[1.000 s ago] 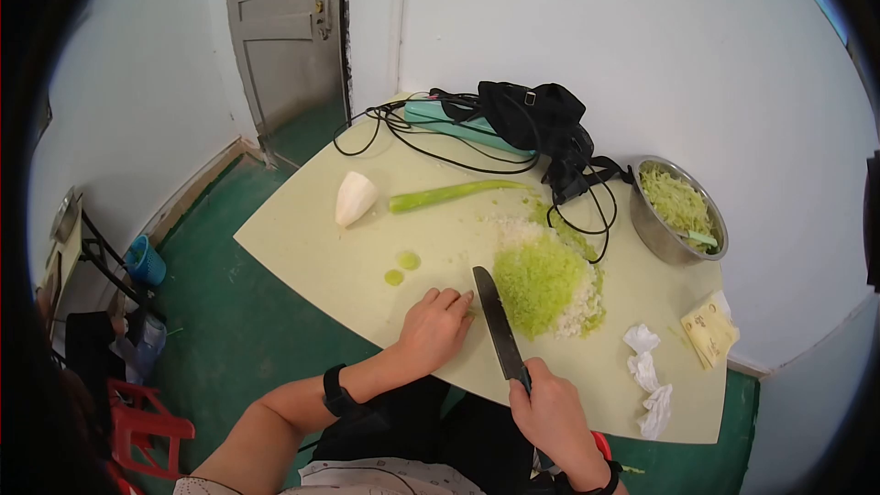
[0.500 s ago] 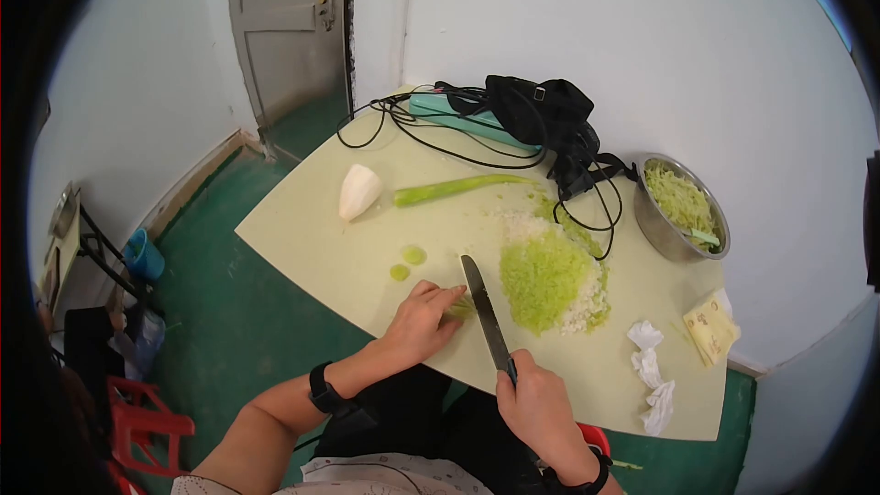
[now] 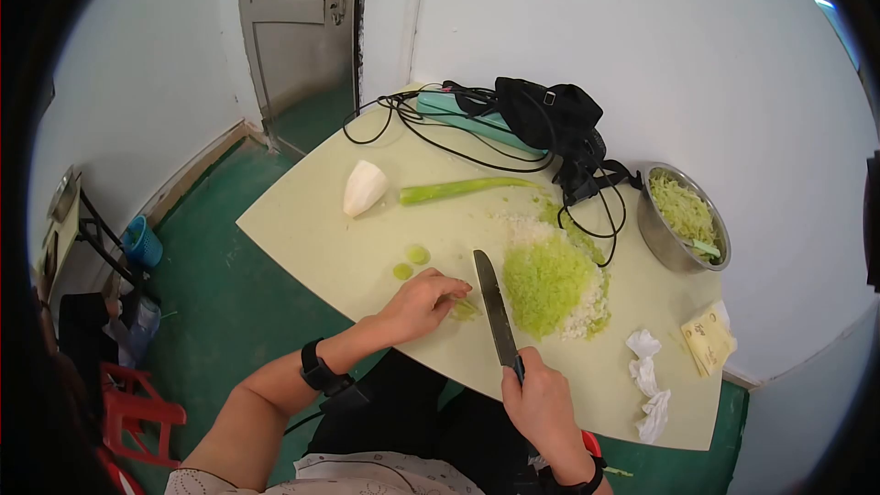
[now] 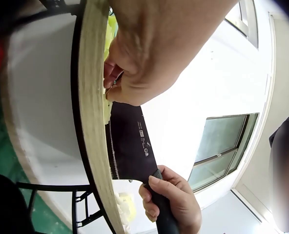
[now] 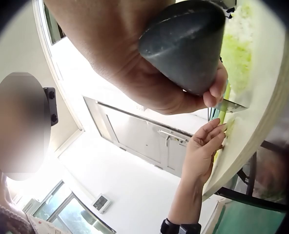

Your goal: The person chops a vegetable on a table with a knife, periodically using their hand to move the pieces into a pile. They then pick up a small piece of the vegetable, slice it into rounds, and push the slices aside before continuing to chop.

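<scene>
My right hand [image 3: 536,396] grips the dark handle of a broad kitchen knife [image 3: 496,307], its blade held over the table. Left of the blade, my left hand [image 3: 424,302] pinches thin green vegetable strips [image 3: 466,310] at the table's near edge; in the right wrist view a bit of green shows at its fingertips [image 5: 224,127]. A heap of finely chopped green vegetable [image 3: 545,284] lies right of the blade, with white chopped bits [image 3: 587,312] around it. Two round green slices [image 3: 418,254] rest beyond my left hand.
A peeled white vegetable piece [image 3: 365,188] and a long green stem [image 3: 463,189] lie farther back. Behind them are a black bag [image 3: 550,110] and loose cables. On the right stand a metal bowl [image 3: 649,220] of green shreds, crumpled tissues [image 3: 645,371] and a yellow packet [image 3: 708,339].
Green strips have come into view under my left hand, whose fingers have drawn together over them. The knife swung left toward the hand, then back a little right.
</scene>
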The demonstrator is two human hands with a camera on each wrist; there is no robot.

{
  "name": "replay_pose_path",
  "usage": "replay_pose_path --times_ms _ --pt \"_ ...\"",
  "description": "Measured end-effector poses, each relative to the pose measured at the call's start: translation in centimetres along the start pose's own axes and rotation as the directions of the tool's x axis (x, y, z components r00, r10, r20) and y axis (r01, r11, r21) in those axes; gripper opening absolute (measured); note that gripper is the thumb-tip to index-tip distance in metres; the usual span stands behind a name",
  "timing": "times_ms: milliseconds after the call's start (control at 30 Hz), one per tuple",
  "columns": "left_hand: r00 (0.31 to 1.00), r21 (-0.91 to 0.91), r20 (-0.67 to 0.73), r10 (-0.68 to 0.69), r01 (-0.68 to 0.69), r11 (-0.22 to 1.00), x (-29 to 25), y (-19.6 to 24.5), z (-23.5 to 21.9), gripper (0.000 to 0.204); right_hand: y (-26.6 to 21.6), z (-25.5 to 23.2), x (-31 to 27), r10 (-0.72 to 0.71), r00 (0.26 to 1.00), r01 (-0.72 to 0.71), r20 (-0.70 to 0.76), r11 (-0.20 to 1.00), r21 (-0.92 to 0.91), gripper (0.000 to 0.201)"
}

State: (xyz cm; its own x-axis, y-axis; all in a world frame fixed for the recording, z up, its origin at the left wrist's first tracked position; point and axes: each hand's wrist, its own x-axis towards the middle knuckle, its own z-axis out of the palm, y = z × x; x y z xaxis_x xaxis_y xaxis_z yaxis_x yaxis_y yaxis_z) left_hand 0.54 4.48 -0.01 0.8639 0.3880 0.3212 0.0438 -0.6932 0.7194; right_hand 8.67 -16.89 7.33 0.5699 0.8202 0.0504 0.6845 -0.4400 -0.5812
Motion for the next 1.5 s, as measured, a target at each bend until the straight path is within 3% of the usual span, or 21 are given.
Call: replay_pose_path --times_ms 233,433,533,633,833,933,1133,1300,1500 --pt "0.998 -0.097 -0.063 -0.03 0.024 0.995 1.5 0.0 0.3 0.024 0.1 -0.2 0.0 -0.046 0.999 0.047 0.025 0.998 -0.051 0.017" --pt "0.99 0.028 0.126 0.07 -0.074 0.997 1.5 -0.2 -0.3 0.028 0.4 -0.1 -0.1 0.01 1.0 -0.01 0.01 1.0 0.028 0.016" --pt "0.986 -0.044 0.131 0.102 -0.097 0.994 1.4 -0.1 -0.4 0.027 0.3 0.0 0.0 -0.015 1.0 0.015 0.0 1.0 0.023 0.016" --pt "0.897 0.111 0.203 0.392 -0.419 0.901 1.5 0.6 -1.3 0.025 0.2 -0.1 0.0 -0.033 0.999 0.033 0.002 0.999 0.014 0.017" --pt "0.917 0.23 0.146 0.372 -0.397 0.888 0.8 0.1 0.2 0.019 -0.1 -0.4 0.5 -0.037 0.999 0.037 0.025 0.999 -0.027 0.019" --pt "0.928 0.299 0.044 0.369 -0.365 0.882 0.2 0.4 1.3 0.015 -0.7 -0.6 0.5 -0.04 0.999 0.041 0.029 0.998 -0.045 0.021" --pt "0.938 0.273 -0.089 0.336 -0.301 0.914 -0.2 0.7 2.1 0.009 -1.2 -0.5 0.6 -0.125 0.992 0.128 0.036 0.984 -0.122 0.026" --pt "0.943 0.252 -0.107 0.316 -0.282 0.926 -0.2 1.0 2.0 0.009 -1.4 0.0 0.5 -0.155 0.988 0.156 0.017 0.981 -0.112 0.04" --pt "0.945 0.253 -0.109 0.308 -0.274 0.928 -0.2 0.8 2.1 0.011 -1.2 0.5 1.3 -0.169 0.981 0.18 0.092 0.975 -0.129 0.058"
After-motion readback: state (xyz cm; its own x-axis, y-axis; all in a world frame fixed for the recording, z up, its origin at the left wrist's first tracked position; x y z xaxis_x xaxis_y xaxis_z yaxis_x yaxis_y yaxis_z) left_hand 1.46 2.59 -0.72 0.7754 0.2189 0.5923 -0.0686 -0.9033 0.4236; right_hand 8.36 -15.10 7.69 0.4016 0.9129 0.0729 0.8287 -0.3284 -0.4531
